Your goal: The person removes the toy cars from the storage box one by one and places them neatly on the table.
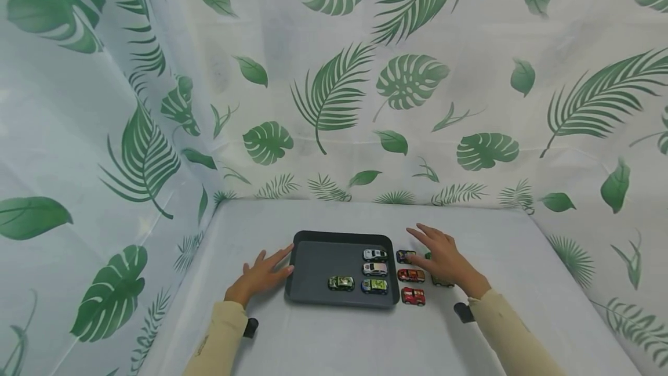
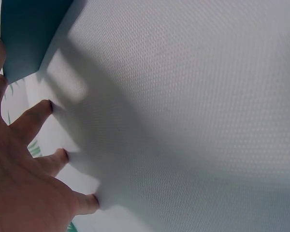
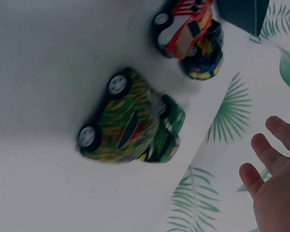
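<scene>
A dark grey tray (image 1: 313,268) lies on the table. My left hand (image 1: 263,274) spreads its fingers against the tray's left edge; in the left wrist view several fingertips (image 2: 94,203) rest on the table. Inside the tray's right part stand a white toy car (image 1: 374,255), a pale toy car (image 1: 374,270), a green and blue toy car (image 1: 374,287) and a green patterned toy car (image 1: 341,283). My right hand (image 1: 443,255) hovers with extended fingers over toy cars right of the tray, holding nothing. Nearest it are a dark blue car (image 3: 203,63) and a camouflage car (image 3: 123,121).
Beside the tray's right wall sit an orange-red toy car (image 1: 411,275) and a red toy car (image 1: 413,296). A green toy car (image 3: 166,137) stands behind the camouflage one, partly hidden. Leaf-patterned cloth walls (image 1: 339,179) border the white table (image 1: 334,341) at the back and sides.
</scene>
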Demonstrator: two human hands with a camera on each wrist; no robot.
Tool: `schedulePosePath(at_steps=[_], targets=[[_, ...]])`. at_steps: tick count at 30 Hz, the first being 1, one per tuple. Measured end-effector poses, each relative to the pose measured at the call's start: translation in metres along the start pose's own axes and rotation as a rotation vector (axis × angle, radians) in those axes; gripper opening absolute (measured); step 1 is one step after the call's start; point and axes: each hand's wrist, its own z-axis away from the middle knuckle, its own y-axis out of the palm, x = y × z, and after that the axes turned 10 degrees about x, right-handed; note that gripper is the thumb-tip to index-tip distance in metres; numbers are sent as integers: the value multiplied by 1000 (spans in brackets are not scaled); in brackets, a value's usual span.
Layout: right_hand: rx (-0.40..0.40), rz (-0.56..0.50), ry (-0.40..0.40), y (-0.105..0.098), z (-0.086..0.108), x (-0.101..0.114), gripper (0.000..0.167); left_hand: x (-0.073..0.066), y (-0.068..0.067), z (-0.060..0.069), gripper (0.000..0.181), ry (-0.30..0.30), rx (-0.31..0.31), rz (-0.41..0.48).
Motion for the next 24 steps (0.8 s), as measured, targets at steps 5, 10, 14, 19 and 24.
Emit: schedulePosePath(at_steps=[5, 10, 14, 19, 24], targets=[[-5, -25, -32, 3, -12, 11, 67, 1, 0, 0, 66, -3, -4, -5], [6, -30, -70, 7, -21, 21, 66, 1, 0, -1, 66, -7, -7, -2], [13, -44, -95, 10, -28, 30, 65, 1, 1, -1, 66, -9, -2, -4], [39, -53, -122, 15, -36, 43, 63, 1, 2, -2, 66, -16, -5, -17], [52, -63, -186, 21, -44, 55, 60, -1, -1, -1, 66, -17, -7, -20]])
